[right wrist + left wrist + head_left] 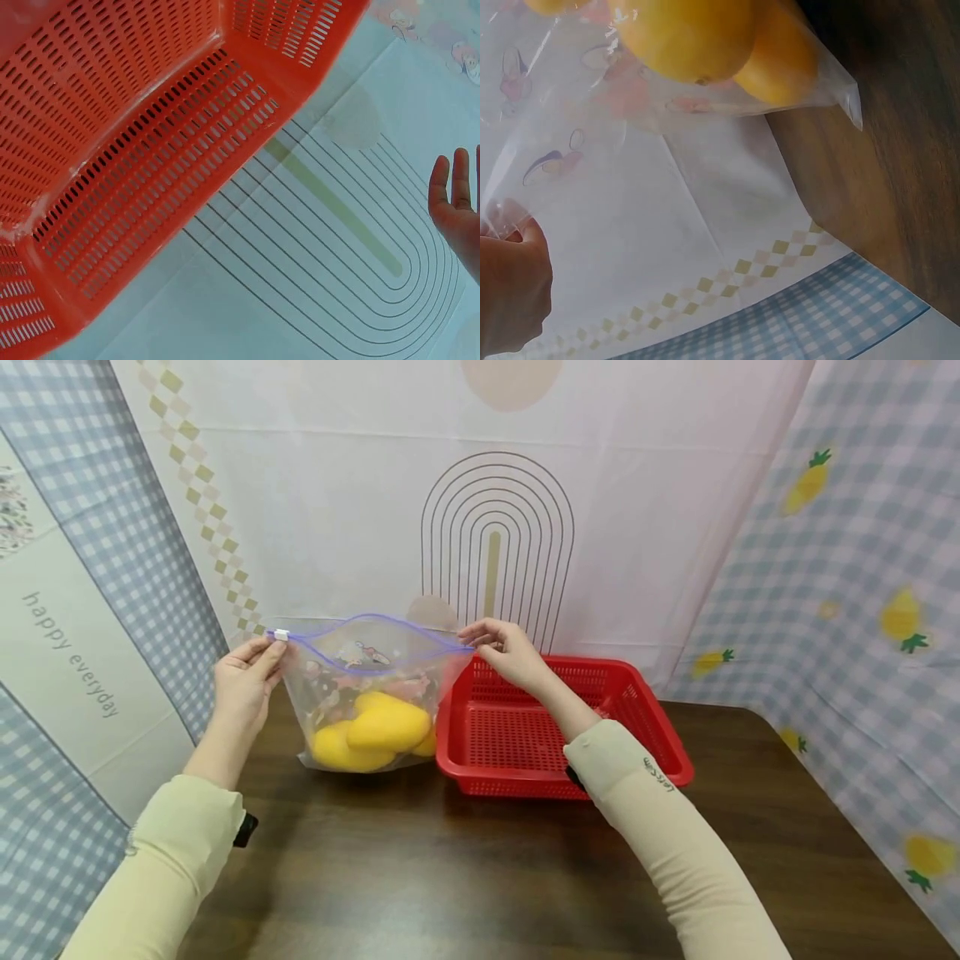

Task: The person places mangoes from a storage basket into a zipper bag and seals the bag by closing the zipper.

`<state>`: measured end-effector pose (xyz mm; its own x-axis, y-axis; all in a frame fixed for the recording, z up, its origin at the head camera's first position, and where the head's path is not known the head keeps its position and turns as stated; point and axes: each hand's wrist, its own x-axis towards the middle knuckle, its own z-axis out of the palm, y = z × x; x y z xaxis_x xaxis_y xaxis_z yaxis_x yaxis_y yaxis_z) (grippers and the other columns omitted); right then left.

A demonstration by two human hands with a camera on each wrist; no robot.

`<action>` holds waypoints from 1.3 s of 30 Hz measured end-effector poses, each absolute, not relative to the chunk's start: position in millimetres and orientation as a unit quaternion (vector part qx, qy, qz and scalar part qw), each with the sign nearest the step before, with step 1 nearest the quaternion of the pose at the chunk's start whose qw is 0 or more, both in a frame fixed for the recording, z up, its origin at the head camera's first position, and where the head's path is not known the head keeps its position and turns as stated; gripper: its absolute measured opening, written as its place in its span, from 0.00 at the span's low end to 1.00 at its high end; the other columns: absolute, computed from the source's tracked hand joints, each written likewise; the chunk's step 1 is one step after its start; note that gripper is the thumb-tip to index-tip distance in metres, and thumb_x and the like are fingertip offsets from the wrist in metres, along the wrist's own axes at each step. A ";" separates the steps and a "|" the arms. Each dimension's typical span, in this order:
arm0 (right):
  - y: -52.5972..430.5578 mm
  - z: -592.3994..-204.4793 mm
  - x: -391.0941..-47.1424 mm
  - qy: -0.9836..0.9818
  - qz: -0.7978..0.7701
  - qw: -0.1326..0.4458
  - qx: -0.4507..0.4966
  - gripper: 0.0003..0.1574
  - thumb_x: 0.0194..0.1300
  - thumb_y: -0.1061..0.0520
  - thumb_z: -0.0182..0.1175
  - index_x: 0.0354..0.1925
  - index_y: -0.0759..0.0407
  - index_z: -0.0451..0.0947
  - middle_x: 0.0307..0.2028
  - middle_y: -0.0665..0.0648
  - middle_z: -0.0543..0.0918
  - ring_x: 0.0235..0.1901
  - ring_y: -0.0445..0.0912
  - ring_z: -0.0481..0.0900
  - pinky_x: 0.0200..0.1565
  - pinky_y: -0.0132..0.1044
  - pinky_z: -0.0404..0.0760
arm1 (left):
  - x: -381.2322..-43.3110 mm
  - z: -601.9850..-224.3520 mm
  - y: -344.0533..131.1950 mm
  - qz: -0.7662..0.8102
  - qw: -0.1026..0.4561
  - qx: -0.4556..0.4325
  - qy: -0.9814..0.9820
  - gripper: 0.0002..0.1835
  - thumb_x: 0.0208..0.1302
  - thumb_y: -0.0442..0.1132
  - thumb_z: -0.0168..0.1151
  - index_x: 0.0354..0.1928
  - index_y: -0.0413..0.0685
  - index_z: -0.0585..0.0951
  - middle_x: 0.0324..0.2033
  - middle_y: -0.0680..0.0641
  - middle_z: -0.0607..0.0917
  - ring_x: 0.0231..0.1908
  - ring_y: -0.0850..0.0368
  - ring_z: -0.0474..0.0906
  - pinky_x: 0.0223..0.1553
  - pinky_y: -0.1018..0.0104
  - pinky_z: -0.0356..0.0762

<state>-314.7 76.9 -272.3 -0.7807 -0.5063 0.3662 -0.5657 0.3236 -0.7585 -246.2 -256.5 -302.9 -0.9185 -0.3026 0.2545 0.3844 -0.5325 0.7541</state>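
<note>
A clear slider zip bag (408, 681) with a purple-edged mouth hangs at the left middle of the head view, its mouth parted. Several yellow fruits (390, 723), mango-like in shape, lie in its bottom; the left wrist view shows the fruits (690, 37) through the plastic. My left hand (246, 679) pinches the bag's left top corner beside the white slider (281, 635). At the right top corner, my right hand (513, 656) pinches the purple edge between thumb and forefinger. Some outstretched fingers of the right hand (461, 202) appear in the right wrist view.
A red plastic basket (502, 735) with slotted walls stands on the brown wooden table (465, 877), right of the bag and under my right forearm. Patterned cloth (337, 510) hangs behind the table and at both sides.
</note>
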 end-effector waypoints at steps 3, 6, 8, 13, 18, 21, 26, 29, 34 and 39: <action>75.9 -272.6 -312.2 -0.820 0.458 0.054 0.338 0.17 0.66 0.67 0.46 0.50 0.65 0.76 0.49 0.65 0.80 0.50 0.54 0.78 0.52 0.47 0.78 | -246.5 -305.9 -250.6 -0.858 0.210 -0.047 -0.467 0.10 0.57 0.25 0.61 0.24 0.47 0.84 0.22 0.54 0.86 0.25 0.66 0.82 0.28 0.78 0.79; 72.2 -271.8 -307.2 -0.828 0.442 0.076 0.337 0.15 0.68 0.65 0.48 0.50 0.64 0.77 0.47 0.64 0.82 0.47 0.54 0.80 0.51 0.46 0.78 | -245.9 -309.7 -246.1 -0.839 0.216 -0.054 -0.496 0.13 0.59 0.25 0.59 0.24 0.49 0.85 0.23 0.56 0.87 0.26 0.68 0.82 0.31 0.79 0.79; 67.1 -270.2 -303.6 -0.830 0.434 0.089 0.338 0.15 0.68 0.65 0.49 0.49 0.64 0.77 0.46 0.63 0.82 0.45 0.54 0.80 0.49 0.45 0.79 | -244.5 -312.7 -244.1 -0.825 0.217 -0.062 -0.519 0.13 0.59 0.25 0.59 0.25 0.51 0.85 0.24 0.57 0.87 0.26 0.69 0.82 0.32 0.80 0.79; 50.0 -262.2 -290.6 -0.833 0.404 0.113 0.361 0.14 0.68 0.64 0.51 0.49 0.64 0.77 0.45 0.61 0.83 0.44 0.51 0.81 0.46 0.39 0.80 | -240.8 -320.4 -238.7 -0.770 0.235 -0.105 -0.584 0.15 0.60 0.25 0.59 0.27 0.56 0.85 0.25 0.60 0.87 0.28 0.71 0.82 0.33 0.82 0.78; 36.7 -258.3 -278.9 -0.834 0.369 0.125 0.391 0.14 0.68 0.64 0.51 0.49 0.64 0.77 0.45 0.60 0.83 0.45 0.49 0.80 0.46 0.37 0.80 | -238.0 -327.1 -230.3 -0.720 0.243 -0.152 -0.632 0.14 0.59 0.27 0.61 0.28 0.58 0.85 0.27 0.63 0.87 0.30 0.73 0.82 0.36 0.82 0.78; 30.6 -258.1 -273.6 -0.835 0.351 0.132 0.403 0.13 0.67 0.64 0.52 0.48 0.64 0.78 0.44 0.60 0.83 0.45 0.49 0.80 0.47 0.39 0.79 | -235.2 -330.1 -225.6 -0.698 0.239 -0.174 -0.652 0.12 0.59 0.29 0.63 0.29 0.58 0.85 0.27 0.63 0.87 0.30 0.73 0.81 0.36 0.81 0.78; 17.6 -258.6 -263.3 -0.835 0.296 0.144 0.441 0.13 0.66 0.61 0.55 0.48 0.62 0.78 0.47 0.57 0.83 0.50 0.48 0.78 0.54 0.38 0.75 | -224.6 -334.1 -221.0 -0.615 0.249 -0.204 -0.720 0.07 0.59 0.26 0.62 0.32 0.44 0.84 0.28 0.66 0.86 0.28 0.73 0.80 0.30 0.82 0.77; 10.7 -260.3 -256.0 -0.829 0.257 0.157 0.472 0.14 0.66 0.58 0.57 0.48 0.62 0.78 0.47 0.56 0.83 0.51 0.47 0.78 0.57 0.37 0.74 | -217.0 -336.7 -219.1 -0.562 0.256 -0.227 -0.753 0.03 0.57 0.25 0.62 0.34 0.33 0.82 0.31 0.66 0.86 0.31 0.73 0.81 0.32 0.81 0.77; 3.2 -268.8 -247.6 -0.798 0.169 0.244 0.524 0.11 0.62 0.60 0.61 0.44 0.60 0.80 0.43 0.53 0.85 0.47 0.47 0.79 0.53 0.37 0.76 | -209.8 -339.2 -216.9 -0.468 0.318 -0.293 -0.771 0.10 0.46 0.17 0.66 0.31 0.34 0.84 0.30 0.48 0.88 0.35 0.77 0.79 0.38 0.82 0.76; -3.8 -278.9 -233.0 -0.777 0.084 0.299 0.548 0.10 0.61 0.56 0.62 0.42 0.55 0.81 0.42 0.50 0.84 0.48 0.46 0.78 0.51 0.38 0.75 | -203.2 -340.3 -220.6 -0.389 0.390 -0.355 -0.756 0.09 0.43 0.19 0.69 0.28 0.35 0.84 0.24 0.39 0.86 0.35 0.79 0.78 0.38 0.85 0.75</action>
